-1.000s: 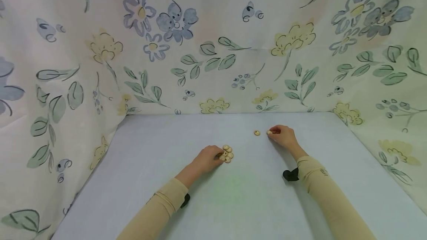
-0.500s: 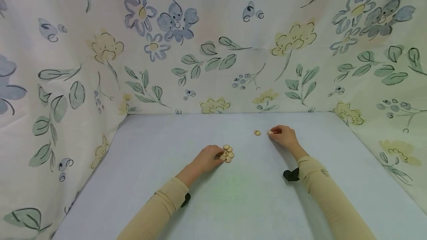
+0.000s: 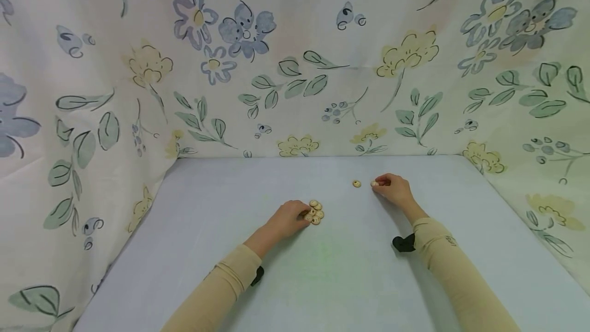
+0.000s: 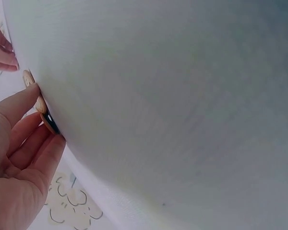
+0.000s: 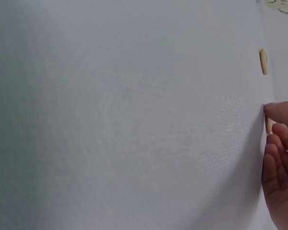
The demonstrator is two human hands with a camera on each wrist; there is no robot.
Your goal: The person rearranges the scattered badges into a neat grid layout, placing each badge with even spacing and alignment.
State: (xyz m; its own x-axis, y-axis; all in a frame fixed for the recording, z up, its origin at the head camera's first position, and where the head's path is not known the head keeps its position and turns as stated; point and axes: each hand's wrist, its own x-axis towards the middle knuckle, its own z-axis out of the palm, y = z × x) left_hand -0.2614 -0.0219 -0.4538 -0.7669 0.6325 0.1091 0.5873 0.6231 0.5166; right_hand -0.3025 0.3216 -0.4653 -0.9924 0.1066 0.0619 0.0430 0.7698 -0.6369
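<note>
Left hand (image 3: 286, 218) is curled at the left edge of the pile (image 3: 318, 214) of small tan discs, thumb and fingertip placed against it; some discs are overlapped. Pile is set around mid-width on the counter (image 3: 322, 281), toward the far half. Held disc (image 3: 374, 183) is pinched between thumb and fingers of the right hand (image 3: 393, 189), farther and to the right of the pile, near the far edge; it is partly covered by the fingers. Loose disc (image 3: 357, 183) is laid just left of the held one, apart from it. Forearms are covered by tan sleeves (image 3: 454, 270); a black piece (image 3: 404, 243) is seen by the right cuff. Far side is backed by floral cloth (image 3: 295, 111).
</note>
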